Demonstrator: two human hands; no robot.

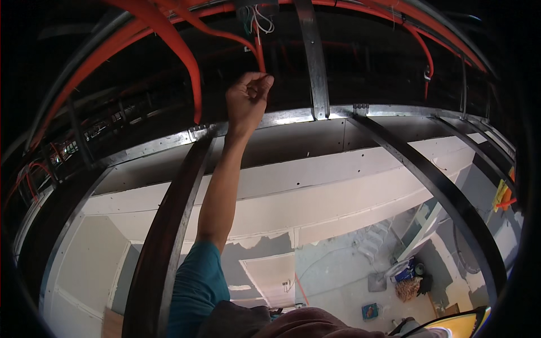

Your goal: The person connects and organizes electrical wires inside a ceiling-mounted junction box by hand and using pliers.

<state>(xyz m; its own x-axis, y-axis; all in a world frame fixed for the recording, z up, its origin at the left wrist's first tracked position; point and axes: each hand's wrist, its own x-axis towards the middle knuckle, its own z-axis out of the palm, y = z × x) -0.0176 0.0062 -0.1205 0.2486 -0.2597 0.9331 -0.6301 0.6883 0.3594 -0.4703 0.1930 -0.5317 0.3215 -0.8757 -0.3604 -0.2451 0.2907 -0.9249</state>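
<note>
My left hand (248,96) reaches up between the metal ceiling framing, its arm bare below a blue-green sleeve. The fingers are closed in a pinch at the lower end of a thin orange conduit (260,56), which runs down into them. The fingertips partly hide that end. Above, a dark junction box (256,10) has loose white and green wires (265,23) hanging from it. A thicker orange conduit (189,59) curves down left of my hand to the metal rail (276,118). My right hand is out of view.
Dark metal studs (174,225) cross on the left, and another stud (422,169) slants on the right. A metal hanger (313,62) stands right of my hand. White board panels (315,180) lie beyond. Far below, a dusty floor (338,281) holds bags (408,288) and a blue container (369,311).
</note>
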